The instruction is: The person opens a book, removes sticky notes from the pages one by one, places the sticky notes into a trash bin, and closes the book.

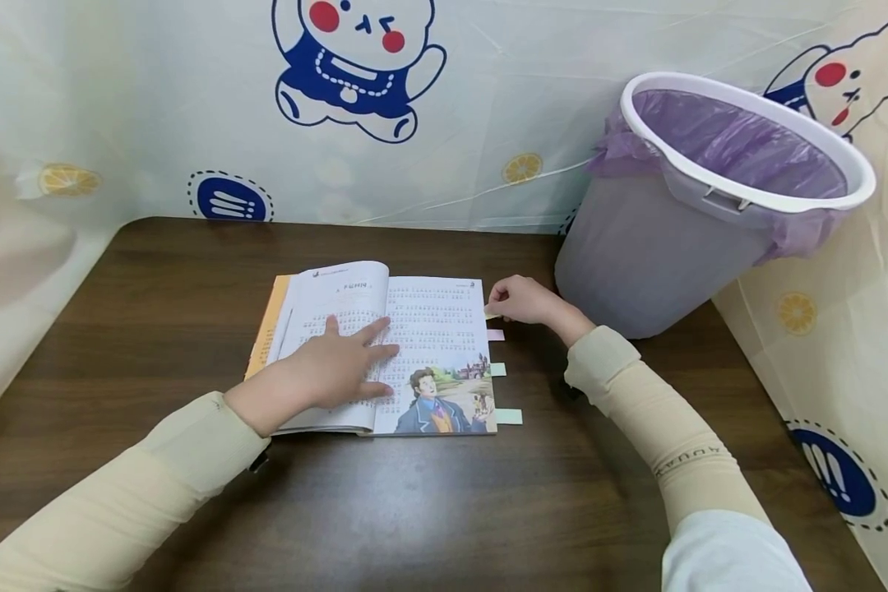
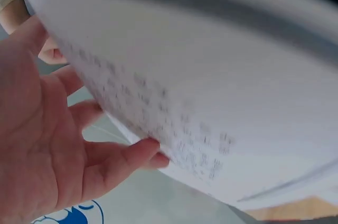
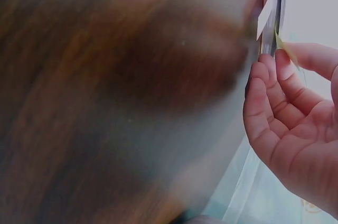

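Counter (image 1: 133, 329): dark brown, wood-grained, dull glare (image 1: 400, 501) toward the front. Pale sheeting (image 1: 533, 90), printed with cartoon figures (image 1: 358, 82) and orange slices (image 1: 522, 168), lines back and sides.

The left hand (image 1: 333, 370) covers part of the left page (image 1: 348, 300), whose print is too small to read in the head view. The right hand (image 1: 521, 298) hides one end of the yellow tab (image 1: 491, 313). The top edge cuts off the cartoon bear (image 1: 344, 78), the lower left corner the left sleeve (image 1: 126, 501). The inside bottom of the bin (image 1: 659, 238) is hidden. The wrist views blur the print and the table (image 3: 105, 102)
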